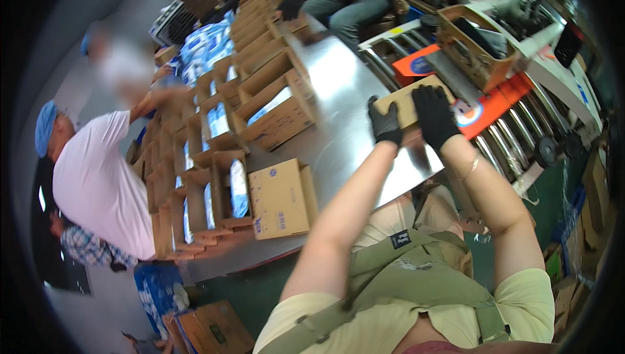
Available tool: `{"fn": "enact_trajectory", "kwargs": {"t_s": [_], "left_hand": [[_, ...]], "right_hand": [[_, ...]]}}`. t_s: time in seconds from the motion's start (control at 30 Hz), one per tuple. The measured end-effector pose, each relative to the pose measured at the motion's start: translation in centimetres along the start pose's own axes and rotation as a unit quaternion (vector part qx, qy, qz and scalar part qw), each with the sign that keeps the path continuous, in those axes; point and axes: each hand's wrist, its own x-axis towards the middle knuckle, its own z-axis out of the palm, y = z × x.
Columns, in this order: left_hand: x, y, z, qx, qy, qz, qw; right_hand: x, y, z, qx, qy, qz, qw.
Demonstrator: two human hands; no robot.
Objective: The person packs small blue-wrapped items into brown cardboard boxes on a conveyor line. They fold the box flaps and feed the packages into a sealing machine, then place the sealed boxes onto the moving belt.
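Observation:
A closed cardboard box is between my two hands at the metal table's right edge, against the roller conveyor. My left hand, in a black work glove, grips its near left side with the thumb apart. Over the top and right side of the box lies my right hand, also in a black glove, fingers close together. The underside of the box is hidden. Just beyond it, an orange panel with a round printed picture borders the conveyor rollers.
On the metal table stand rows of open cardboard boxes, several holding blue-and-white packs. A closed-sided carton sits at the near edge. Co-workers reach in from the left and far side. An open box holds phone-like items.

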Motion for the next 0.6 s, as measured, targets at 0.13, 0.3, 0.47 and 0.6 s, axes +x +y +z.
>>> {"fn": "enact_trajectory", "kwargs": {"t_s": [0.13, 0.3, 0.47, 0.6], "left_hand": [[3.1, 1.8, -0.3, -0.028, -0.192, -0.085, 0.977], [9.0, 4.9, -22.5, 0.531, -0.005, 0.083, 0.843], [10.4, 3.8, -25.9, 0.538, -0.074, 0.134, 0.829], [3.8, 8.1, -18.4, 0.453, -0.158, 0.222, 0.849]], "right_hand": [[-0.6, 0.9, -3.5, 0.133, -0.014, -0.006, 0.991], [-5.9, 0.9, -7.6, 0.367, 0.109, 0.07, 0.921], [-5.5, -2.0, -1.4, 0.348, 0.145, 0.024, 0.926], [-2.2, -3.5, -3.3, 0.428, 0.118, 0.077, 0.893]]}}
